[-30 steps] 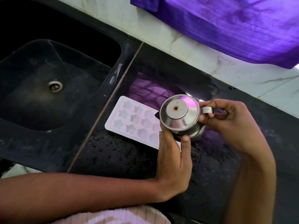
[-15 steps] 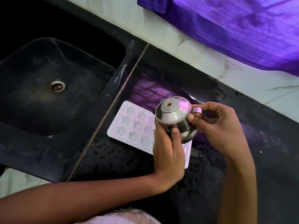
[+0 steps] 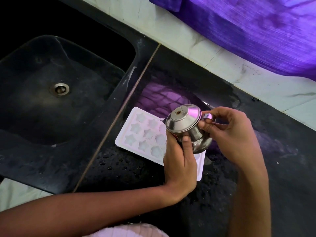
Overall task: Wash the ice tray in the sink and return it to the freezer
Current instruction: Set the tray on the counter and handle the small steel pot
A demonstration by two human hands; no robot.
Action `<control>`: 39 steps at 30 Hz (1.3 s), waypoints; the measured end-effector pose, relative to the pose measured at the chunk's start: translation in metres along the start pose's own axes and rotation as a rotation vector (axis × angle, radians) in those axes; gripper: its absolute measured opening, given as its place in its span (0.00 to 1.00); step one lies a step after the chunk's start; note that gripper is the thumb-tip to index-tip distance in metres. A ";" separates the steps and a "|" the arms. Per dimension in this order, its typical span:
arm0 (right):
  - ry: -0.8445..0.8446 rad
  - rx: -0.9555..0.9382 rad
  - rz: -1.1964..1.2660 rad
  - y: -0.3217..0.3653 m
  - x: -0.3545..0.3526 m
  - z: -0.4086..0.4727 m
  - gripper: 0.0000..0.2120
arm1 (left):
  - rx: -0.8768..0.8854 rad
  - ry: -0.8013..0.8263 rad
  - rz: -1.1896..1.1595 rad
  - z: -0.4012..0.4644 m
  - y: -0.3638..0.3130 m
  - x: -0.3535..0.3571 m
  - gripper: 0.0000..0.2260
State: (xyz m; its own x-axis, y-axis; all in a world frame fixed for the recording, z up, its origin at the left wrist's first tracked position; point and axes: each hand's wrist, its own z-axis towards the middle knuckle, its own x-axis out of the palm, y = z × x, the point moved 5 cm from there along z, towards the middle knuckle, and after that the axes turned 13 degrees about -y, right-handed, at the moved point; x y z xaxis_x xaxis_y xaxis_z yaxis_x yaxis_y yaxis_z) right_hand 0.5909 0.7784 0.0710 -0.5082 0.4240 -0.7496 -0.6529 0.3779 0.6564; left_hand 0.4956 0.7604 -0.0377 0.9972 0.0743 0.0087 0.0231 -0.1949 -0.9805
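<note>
Head view: a small shiny steel pot with a lid [image 3: 185, 127] is up in the air, held in both hands over the black stone counter [image 3: 282, 151]. The left hand [image 3: 179, 161] grips the round side of the pot, with its fingers curled round it and the thumb on the front. The right hand [image 3: 229, 134] pinches the little steel handle of the pot between thumb and fingers.

Under the pot lies the white plastic ice tray with star-shaped holes [image 3: 142, 135]. It lies flat on the counter, just beside the black sink [image 3: 42, 117], and the hands hide its near end. No hand touches it. Small water drops [image 3: 111, 161] sit on the counter by the tray. A purple cloth [image 3: 248, 28] hangs over the white tiled wall [image 3: 213, 55] behind.
</note>
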 end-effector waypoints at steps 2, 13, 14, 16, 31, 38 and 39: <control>0.002 0.006 0.009 0.001 -0.001 -0.001 0.06 | -0.005 0.000 0.004 0.000 0.001 0.000 0.24; -0.031 -0.029 -0.041 0.002 -0.003 -0.006 0.03 | 0.056 0.000 -0.027 -0.001 -0.003 0.000 0.27; -0.034 -0.026 -0.035 0.002 -0.003 -0.006 0.04 | 0.062 -0.001 -0.030 -0.001 -0.003 0.000 0.27; -0.040 -0.021 -0.024 0.002 -0.004 -0.007 0.04 | 0.074 -0.005 -0.028 -0.002 -0.004 -0.001 0.26; -0.033 -0.102 0.016 0.008 -0.017 -0.018 0.14 | 0.230 -0.020 -0.033 -0.013 -0.018 -0.006 0.27; -0.015 -0.125 0.001 0.012 -0.015 -0.018 0.11 | 0.252 -0.016 -0.021 -0.020 -0.016 -0.009 0.25; -0.014 -0.130 -0.011 0.012 -0.015 -0.018 0.10 | 0.250 -0.015 -0.029 -0.021 -0.015 -0.009 0.25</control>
State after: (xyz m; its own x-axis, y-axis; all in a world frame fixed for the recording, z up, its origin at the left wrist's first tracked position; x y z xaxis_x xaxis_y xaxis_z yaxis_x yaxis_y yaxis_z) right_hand 0.5804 0.7619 0.0882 -0.4934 0.4326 -0.7546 -0.7259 0.2730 0.6312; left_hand 0.4876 0.7421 -0.0184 0.9952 0.0907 0.0363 0.0313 0.0554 -0.9980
